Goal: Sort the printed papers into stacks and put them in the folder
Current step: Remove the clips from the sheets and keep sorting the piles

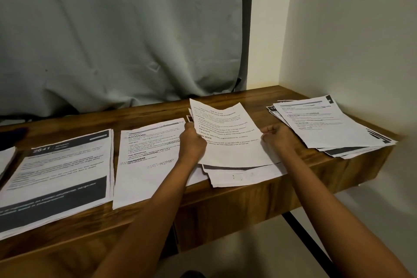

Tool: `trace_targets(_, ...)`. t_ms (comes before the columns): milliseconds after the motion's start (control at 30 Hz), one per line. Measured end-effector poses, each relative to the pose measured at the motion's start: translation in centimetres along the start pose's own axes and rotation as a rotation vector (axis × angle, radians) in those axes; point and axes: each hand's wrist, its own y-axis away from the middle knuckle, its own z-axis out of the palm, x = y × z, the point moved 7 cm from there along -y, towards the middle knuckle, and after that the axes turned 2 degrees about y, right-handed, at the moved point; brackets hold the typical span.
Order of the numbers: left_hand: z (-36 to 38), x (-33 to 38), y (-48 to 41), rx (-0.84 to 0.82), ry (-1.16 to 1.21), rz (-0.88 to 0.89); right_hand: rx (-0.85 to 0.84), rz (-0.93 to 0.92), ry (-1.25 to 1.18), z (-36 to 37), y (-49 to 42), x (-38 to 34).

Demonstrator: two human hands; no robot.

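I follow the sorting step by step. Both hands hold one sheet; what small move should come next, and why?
Probably carry the lifted sheet left onto the plain-text stack: the left hand and right hand pinch it above the loose pile, and it shows no dark banner, like that stack.

Wooden table [228,207], grey curtain [112,29], white wall [352,29]

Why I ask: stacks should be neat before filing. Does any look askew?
Yes. The right stack is fanned out, its sheets skewed. The middle pile, under the held sheet, is uneven too.
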Motion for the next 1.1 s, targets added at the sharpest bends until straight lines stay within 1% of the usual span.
trace_targets(100,-0.6,-0.4,-0.1,0.057,0.011,-0.026,0.023,0.036,-0.04,-0.4,-0.1,0.1)
trace_targets(233,-1.3,-1.0,-0.2,0.107,0.014,-0.057,-0.005,0.039,-0.052,-0.6,-0.2,-0.2)
trace_targets(300,-1.9,-1.0,-0.2,0.133,0.019,-0.062,0.006,0.076,-0.062,-0.7,-0.4,0.1)
trace_targets(400,-3.2,-0.9,-0.3,0.178,0.022,-0.071,0.046,0.083,-0.006,-1.1,-1.2,0.3)
trace_targets(533,-5.1,-1.7,-0.7,0.179,0.005,-0.091,0.05,0.021,0.096,-1.4,-2.0,0.2)
trace_targets(733,-7.9,-4.2,-0.7,0.152,-0.02,-0.104,0.031,-0.177,0.329,-1.4,-1.6,-0.8)
trace_targets(833,-8.3,-4.7,-0.4,0.123,-0.015,-0.098,-0.014,-0.306,0.431,-1.1,0.5,-2.4)
trace_targets(933,-8.2,-5.0,-0.2,0.106,0.008,-0.105,-0.167,-0.385,0.48,0.5,3.0,-3.2)
trace_targets(1000,-8.2,-5.3,0.0,0.106,0.025,-0.111,-0.283,-0.4,0.506,1.9,4.2,-2.9)
trace_targets(1100,-8.4,-5.6,0.3,0.127,0.035,-0.105,-0.333,-0.394,0.526,2.6,5.2,-2.7)
